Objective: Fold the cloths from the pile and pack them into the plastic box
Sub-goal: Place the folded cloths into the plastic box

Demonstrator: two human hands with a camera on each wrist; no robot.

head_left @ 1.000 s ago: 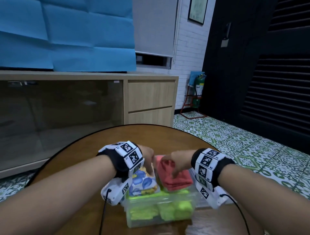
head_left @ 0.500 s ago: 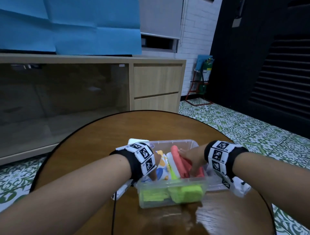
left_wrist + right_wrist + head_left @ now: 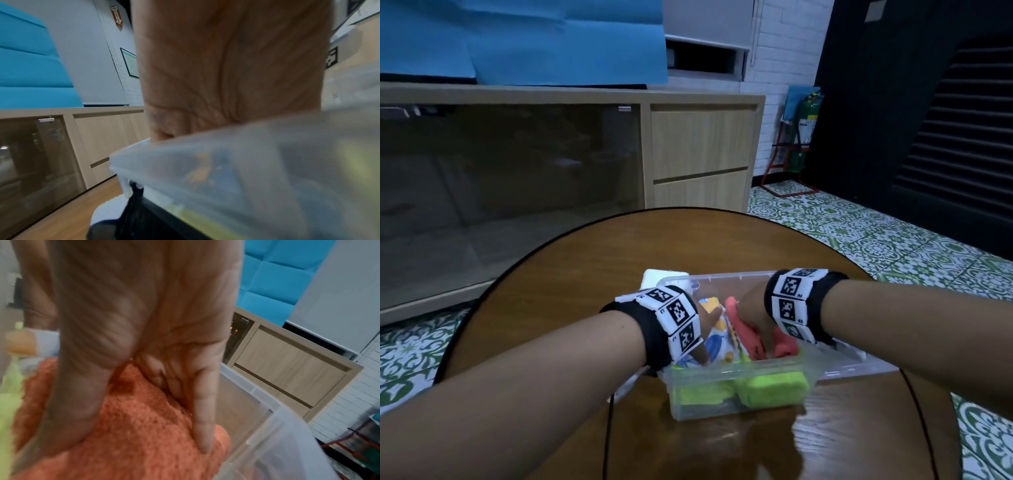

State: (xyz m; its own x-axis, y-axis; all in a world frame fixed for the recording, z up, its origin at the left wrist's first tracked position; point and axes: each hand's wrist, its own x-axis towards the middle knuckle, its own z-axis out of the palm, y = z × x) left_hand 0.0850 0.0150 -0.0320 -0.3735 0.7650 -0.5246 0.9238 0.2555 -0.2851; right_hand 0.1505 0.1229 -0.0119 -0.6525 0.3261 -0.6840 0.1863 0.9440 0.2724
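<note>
A clear plastic box stands on the round wooden table. Folded neon green cloths fill its front, and a blue and yellow patterned cloth stands at its left. My left hand reaches down inside the box, palm flat against the patterned cloth; the box wall hides its fingers in the left wrist view. My right hand holds a folded red cloth down in the right half of the box. Its thumb lies over the red cloth, its fingers dug into the fold.
A white folded cloth lies on the table just behind the box's far left corner. The box lid lies under the box at the right. A wooden cabinet stands beyond the table.
The right hand has carried the red cloth down from above the box into it, beside the patterned cloth. The left hand has sunk deeper along the patterned cloth.
</note>
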